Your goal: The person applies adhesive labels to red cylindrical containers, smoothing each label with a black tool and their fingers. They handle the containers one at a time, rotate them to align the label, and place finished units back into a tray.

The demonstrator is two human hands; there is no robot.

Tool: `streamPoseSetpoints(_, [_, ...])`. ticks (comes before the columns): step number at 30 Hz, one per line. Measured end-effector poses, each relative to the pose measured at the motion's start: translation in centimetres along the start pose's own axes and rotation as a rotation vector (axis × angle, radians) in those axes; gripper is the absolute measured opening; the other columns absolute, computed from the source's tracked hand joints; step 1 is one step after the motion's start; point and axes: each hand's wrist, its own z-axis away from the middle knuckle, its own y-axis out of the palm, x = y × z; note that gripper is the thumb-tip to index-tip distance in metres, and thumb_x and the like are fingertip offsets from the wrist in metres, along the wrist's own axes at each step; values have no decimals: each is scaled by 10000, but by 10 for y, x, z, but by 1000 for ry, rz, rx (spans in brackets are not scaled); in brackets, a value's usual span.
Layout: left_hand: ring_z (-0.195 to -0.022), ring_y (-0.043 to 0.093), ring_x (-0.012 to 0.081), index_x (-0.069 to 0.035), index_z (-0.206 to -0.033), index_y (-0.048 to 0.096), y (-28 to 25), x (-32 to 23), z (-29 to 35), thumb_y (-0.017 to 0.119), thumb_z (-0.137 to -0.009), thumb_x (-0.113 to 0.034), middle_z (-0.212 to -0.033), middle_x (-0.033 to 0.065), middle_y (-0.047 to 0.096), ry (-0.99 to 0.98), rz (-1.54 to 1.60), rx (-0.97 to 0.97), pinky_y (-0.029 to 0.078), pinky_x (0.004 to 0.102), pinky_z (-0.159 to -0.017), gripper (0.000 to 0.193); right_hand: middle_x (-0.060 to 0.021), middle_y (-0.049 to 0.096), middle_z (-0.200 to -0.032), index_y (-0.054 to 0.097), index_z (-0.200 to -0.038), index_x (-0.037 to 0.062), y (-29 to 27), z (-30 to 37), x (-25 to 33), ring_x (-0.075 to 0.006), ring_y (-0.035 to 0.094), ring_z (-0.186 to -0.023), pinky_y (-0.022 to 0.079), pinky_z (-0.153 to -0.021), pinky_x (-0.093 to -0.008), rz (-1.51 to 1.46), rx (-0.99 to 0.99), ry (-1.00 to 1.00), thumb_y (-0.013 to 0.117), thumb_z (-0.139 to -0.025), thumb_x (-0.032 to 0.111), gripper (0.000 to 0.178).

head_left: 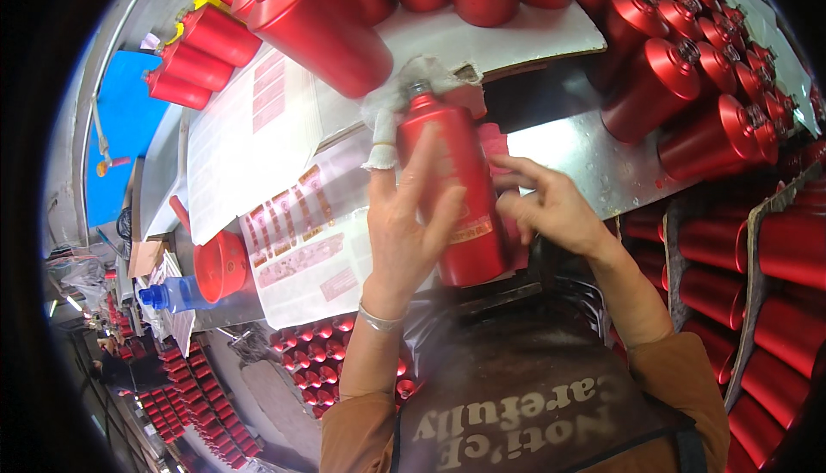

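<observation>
A red bottle point(469, 215) with a clear neck lies in front of me, its neck pointing away. My left hand point(403, 224) rests along its left side with fingers spread; one finger wears a white cover point(384, 142). My right hand point(551, 211) is at the bottle's right side, fingers apart and partly bent, with no object visible in them. A red cloth-like piece point(493, 141) shows beside the bottle, partly hidden. Left of my left hand lies a white sheet with printed labels point(297, 215). A blurred whitish cloth point(434, 73) sits beyond the neck.
Red bottles point(318, 30) stand along the far side, and more crowd the right point(654, 86). A red cup-like container point(221, 267) and a blue plastic bottle point(176, 294) stand at left. Racks of red bottles point(710, 292) are at lower right, and a metal tabletop point(572, 163) lies right.
</observation>
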Motion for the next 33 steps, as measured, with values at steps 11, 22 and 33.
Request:
streamPoseSetpoints(11, [-1252,546,425,12,-1540,332,1,-2,2,761,-858,-173,-1457,280,468,-40,64,-47,483,435,-1006,827,-72,645,-1172,604,-1229,-9,-18,-33,14,-134,617,-1059,502,-920,-286,-246,-271,-283,628,-928,56,309])
streamPoseSetpoints(22, [-1267,551,372,63,-1571,154,6,5,8,793,-829,-161,-1420,269,508,-107,184,-73,471,417,-1026,1004,-119,712,-991,683,-1109,14,0,-93,72,-221,677,-854,541,-744,-300,758,-107,-858,679,-852,22,257])
streamPoseSetpoints(33, [-1448,393,262,-4,-1597,159,-8,25,41,519,-1054,-187,-1608,149,315,-465,668,-272,389,323,-1069,676,-60,649,-908,659,-924,68,65,11,85,-240,621,-824,526,-751,-366,597,84,-1034,685,-756,83,171])
